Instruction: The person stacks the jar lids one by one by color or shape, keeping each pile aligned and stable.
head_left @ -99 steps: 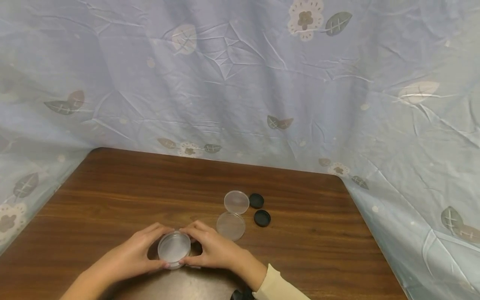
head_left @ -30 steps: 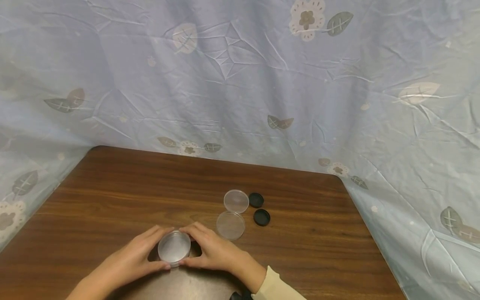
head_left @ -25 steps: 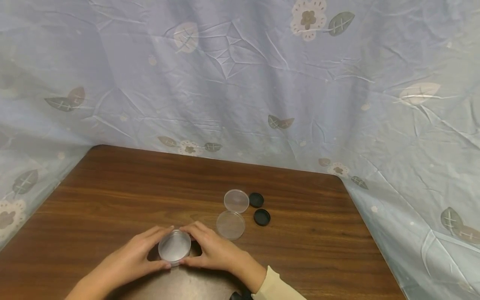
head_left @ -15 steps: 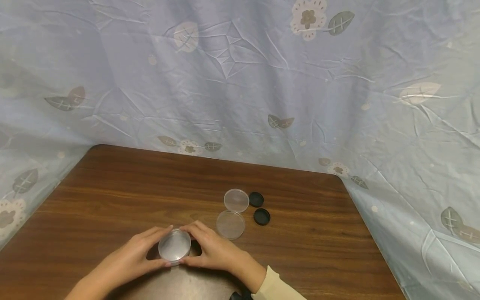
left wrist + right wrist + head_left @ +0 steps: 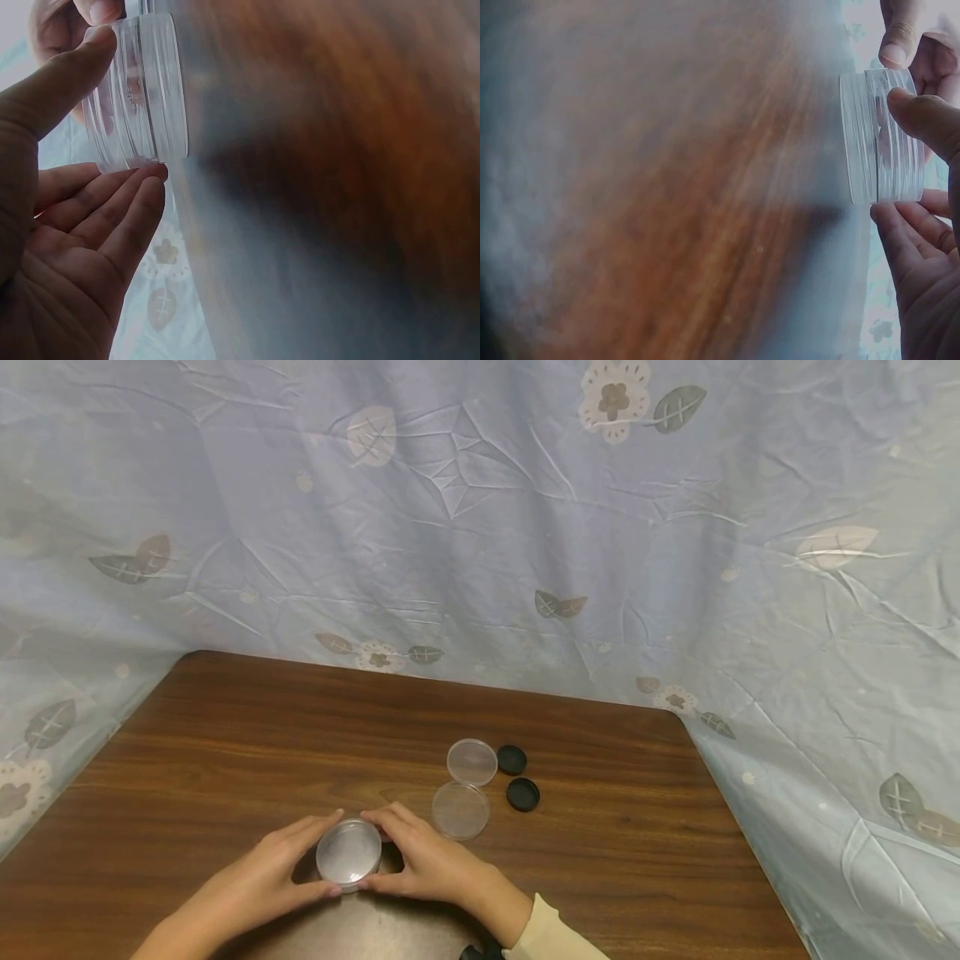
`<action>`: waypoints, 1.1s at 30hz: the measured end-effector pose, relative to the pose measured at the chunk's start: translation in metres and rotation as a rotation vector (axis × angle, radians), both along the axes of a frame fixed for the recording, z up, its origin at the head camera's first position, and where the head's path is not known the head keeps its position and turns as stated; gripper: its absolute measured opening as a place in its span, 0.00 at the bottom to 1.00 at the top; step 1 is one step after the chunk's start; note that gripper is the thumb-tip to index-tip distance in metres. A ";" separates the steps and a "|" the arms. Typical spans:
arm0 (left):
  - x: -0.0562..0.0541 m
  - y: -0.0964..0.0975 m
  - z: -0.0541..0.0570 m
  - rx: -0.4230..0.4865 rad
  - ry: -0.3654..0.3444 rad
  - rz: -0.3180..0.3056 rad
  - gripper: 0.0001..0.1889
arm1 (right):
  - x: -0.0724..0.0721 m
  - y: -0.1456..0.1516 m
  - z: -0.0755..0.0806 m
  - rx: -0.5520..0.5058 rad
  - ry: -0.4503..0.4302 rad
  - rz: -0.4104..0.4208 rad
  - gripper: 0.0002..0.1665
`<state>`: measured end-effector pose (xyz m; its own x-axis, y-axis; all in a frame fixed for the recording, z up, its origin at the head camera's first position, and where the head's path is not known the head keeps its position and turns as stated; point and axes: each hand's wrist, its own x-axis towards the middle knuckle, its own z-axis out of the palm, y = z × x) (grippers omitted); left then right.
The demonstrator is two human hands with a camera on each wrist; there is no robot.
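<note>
Both hands hold a stack of clear round petri dishes (image 5: 348,853) near the front of the wooden table. My left hand (image 5: 281,872) grips its left side, thumb on the near rim and fingers at the far side. From the right, my right hand (image 5: 427,860) pinches the same stack between thumb and fingers. In the left wrist view, ridged clear walls of the stacked dishes (image 5: 139,97) show between thumb and fingertips. The right wrist view shows the right thumb (image 5: 919,116) pressing the stack's side. How many dishes are stacked I cannot tell.
Right of the hands lie two flat clear discs, a far one (image 5: 472,762) and a near one (image 5: 460,810), edges touching or overlapping. Beside them sit two small black round caps (image 5: 512,760) (image 5: 522,794). A patterned curtain (image 5: 480,527) surrounds the brown table (image 5: 300,727).
Hands and stack keep nearly the same place. The tip of my left forefinger has shifted slightly left, widening the gap to the right fingertips. The discs and caps have not moved.
</note>
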<state>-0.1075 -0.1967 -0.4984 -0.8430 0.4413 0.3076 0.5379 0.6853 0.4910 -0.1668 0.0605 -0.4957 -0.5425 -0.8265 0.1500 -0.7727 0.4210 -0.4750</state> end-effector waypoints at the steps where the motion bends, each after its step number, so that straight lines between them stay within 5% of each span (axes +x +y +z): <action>1: 0.000 0.000 0.000 0.001 -0.002 -0.001 0.45 | 0.000 0.000 0.000 0.002 0.002 0.000 0.46; 12: 0.001 0.003 0.001 0.001 -0.054 0.020 0.53 | 0.001 0.006 0.003 0.010 -0.037 -0.016 0.47; 21: -0.005 0.009 0.021 -0.022 -0.143 0.053 0.56 | -0.004 0.033 0.011 -0.034 -0.094 -0.084 0.48; 25: -0.015 0.012 0.033 -0.051 -0.174 0.044 0.55 | -0.006 0.054 0.013 -0.036 -0.123 -0.148 0.48; 33: -0.052 0.025 0.051 -0.056 -0.268 -0.075 0.52 | -0.011 0.094 0.015 -0.100 -0.189 -0.289 0.53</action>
